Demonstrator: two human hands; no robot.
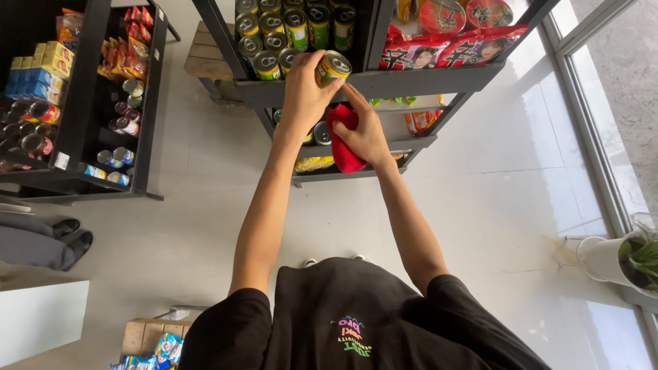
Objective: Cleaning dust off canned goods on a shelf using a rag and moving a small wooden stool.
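My left grip clasps a yellow can at the shelf edge; my right grip bunches a red cloth under it; wiping under way, green cans behind remain

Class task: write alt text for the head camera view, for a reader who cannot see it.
Seen from above, a person's left hand holds a green-and-yellow can at the edge of a black shelf rack, while the right hand grips a red cloth beside it. More cans and red noodle packets fill the shelf.
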